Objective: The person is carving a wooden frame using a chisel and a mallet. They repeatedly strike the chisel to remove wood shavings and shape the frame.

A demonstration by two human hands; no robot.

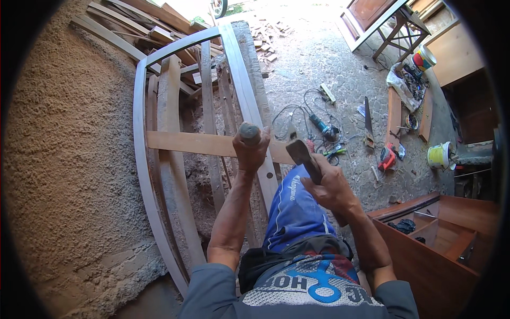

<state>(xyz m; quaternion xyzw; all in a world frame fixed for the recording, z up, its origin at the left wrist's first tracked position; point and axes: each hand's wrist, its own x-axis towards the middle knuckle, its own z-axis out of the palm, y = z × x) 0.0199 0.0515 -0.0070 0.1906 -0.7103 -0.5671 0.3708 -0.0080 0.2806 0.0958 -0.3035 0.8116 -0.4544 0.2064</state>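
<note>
My left hand (pixel 249 151) is closed around an upright tool with a round grey end (pixel 249 131), likely a chisel, over the pale wooden frame (pixel 240 69) where a light brown crosspiece (pixel 191 141) meets its right side. The lower end of that tool is hidden by my hand. My right hand (pixel 326 183) grips a dark hammer-like tool (pixel 302 157), raised to the right of my left hand, the two apart. A dark round hole (pixel 269 175) shows in the frame just below.
A rough wall (pixel 74 175) borders the left, with stacked boards (pixel 133 24) behind. On the floor lie a grinder (pixel 324 127), a saw (pixel 368 125), a red power tool (pixel 387 159), cables and loose planks (pixel 394 114). Buckets (pixel 438 157) and a wooden cabinet (pixel 435 255) stand at the right.
</note>
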